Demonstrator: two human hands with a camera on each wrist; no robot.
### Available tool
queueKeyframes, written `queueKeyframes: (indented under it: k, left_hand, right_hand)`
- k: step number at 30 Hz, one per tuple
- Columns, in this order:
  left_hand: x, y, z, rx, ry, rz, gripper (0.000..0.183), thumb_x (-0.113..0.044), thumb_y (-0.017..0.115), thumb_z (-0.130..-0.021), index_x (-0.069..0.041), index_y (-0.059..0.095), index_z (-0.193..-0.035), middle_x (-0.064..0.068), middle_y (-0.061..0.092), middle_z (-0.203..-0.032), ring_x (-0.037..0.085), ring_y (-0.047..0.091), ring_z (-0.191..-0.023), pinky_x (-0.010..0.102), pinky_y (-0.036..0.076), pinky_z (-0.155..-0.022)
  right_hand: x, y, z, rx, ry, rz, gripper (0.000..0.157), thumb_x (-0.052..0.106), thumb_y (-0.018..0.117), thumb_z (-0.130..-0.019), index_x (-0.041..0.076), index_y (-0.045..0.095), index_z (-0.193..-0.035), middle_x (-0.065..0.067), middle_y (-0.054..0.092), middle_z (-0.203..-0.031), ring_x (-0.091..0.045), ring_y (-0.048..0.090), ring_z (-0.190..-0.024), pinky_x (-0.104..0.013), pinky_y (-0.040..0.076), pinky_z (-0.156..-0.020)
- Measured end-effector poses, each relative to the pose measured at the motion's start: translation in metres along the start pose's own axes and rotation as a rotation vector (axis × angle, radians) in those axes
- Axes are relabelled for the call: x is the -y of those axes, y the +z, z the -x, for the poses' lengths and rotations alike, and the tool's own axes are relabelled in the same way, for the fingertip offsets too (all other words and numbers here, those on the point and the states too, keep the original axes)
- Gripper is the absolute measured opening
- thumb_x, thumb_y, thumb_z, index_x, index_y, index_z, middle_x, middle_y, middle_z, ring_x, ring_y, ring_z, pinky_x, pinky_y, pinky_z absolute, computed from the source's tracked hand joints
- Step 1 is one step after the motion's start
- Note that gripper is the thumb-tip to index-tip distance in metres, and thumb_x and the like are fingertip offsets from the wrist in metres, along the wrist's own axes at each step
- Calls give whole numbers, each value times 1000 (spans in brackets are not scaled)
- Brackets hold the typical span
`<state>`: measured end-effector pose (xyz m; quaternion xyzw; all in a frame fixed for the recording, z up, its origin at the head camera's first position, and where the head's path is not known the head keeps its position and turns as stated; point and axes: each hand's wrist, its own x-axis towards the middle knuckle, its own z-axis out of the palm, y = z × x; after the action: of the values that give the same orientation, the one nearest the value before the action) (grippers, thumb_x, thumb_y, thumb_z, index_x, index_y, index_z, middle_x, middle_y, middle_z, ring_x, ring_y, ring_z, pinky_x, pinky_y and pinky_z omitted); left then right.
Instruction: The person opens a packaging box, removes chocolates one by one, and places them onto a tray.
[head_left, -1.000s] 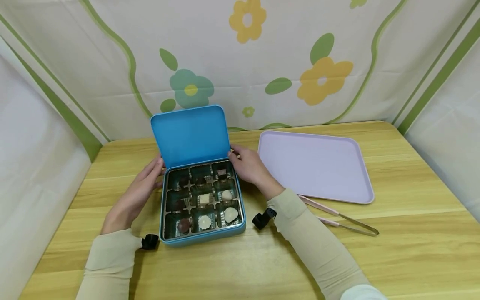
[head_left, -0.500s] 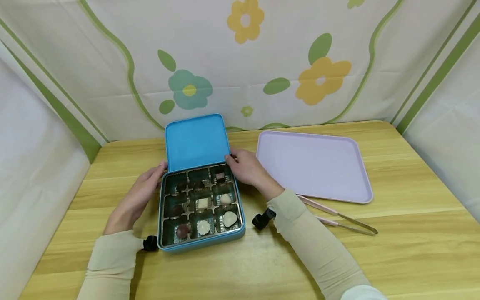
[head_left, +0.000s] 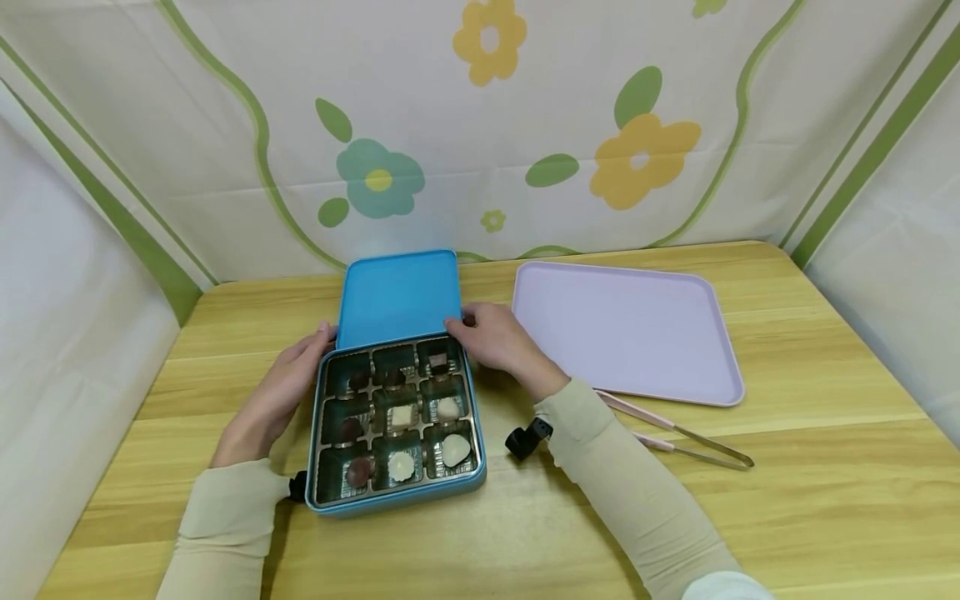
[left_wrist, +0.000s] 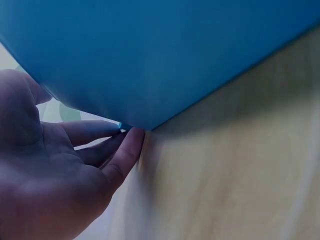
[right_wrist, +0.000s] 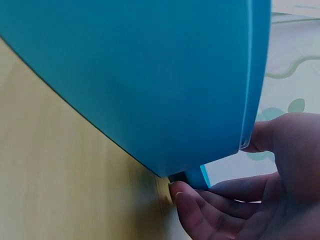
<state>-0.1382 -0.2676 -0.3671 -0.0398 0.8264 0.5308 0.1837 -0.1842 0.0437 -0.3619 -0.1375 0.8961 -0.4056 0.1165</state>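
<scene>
A blue tin [head_left: 397, 497] sits left of centre on the table, its hinged lid [head_left: 401, 298] leaning far back. Inside, a divided insert holds several dark chocolates [head_left: 358, 472] and pale chocolates [head_left: 456, 451], one per compartment. My left hand [head_left: 279, 392] holds the tin's back left corner; in the left wrist view its fingers bend behind the blue side wall [left_wrist: 165, 60]. At the back right corner, my right hand [head_left: 498, 340] has its thumb on the rim beside the lid. The right wrist view shows the curled fingers [right_wrist: 200, 210] behind that corner, near the lid's edge.
A lilac tray [head_left: 622, 329] lies at the back right. Pink-handled metal tongs [head_left: 697, 442] rest in front of it, partly behind the right sleeve [head_left: 615, 475]. A flowered curtain [head_left: 450, 125] stands behind the table [head_left: 825, 350].
The lid has swung from steeply raised to leaning further back. The tin has slid slightly toward the front and left, while both hands stay at its back corners.
</scene>
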Motion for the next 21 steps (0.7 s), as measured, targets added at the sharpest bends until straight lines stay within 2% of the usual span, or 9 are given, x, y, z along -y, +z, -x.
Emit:
queueKeyframes:
  k: [4, 10, 17, 21]
  left_hand:
    - [2, 0, -1, -6, 7, 2, 90, -71, 22, -109, -8, 16, -173, 20, 6, -182, 42, -5, -169, 72, 2, -132]
    - [3, 0, -2, -12, 12, 6, 90, -70, 21, -110, -7, 19, -173, 22, 5, -181, 43, -4, -168, 72, 2, -132]
    - [4, -1, -3, -15, -2, 17, 90, -71, 22, -109, -7, 18, -173, 24, 16, -179, 46, 8, -167, 72, 7, -132]
    - [4, -2, -2, -12, -3, 25, 90, -70, 23, -110, -7, 18, -173, 26, 21, -178, 47, 12, -166, 71, 8, -133]
  right_hand:
    - [1, -2, 1, 11, 21, 23, 34, 40, 55, -111, 11, 70, -100, -4, 66, -85, -22, 59, -78, -35, 49, -71]
    - [1, -3, 2, 14, 39, 47, 42, 42, 55, -110, 15, 58, -79, 0, 55, -70, -19, 52, -66, -32, 43, -62]
    - [1, -3, 3, 50, 76, 45, 45, 45, 52, -110, 16, 65, -77, 1, 54, -65, -18, 53, -63, -33, 46, -62]
    - [2, -2, 3, 64, 76, 65, 49, 43, 48, -111, 17, 59, -71, 1, 49, -63, -18, 50, -61, -32, 44, -62]
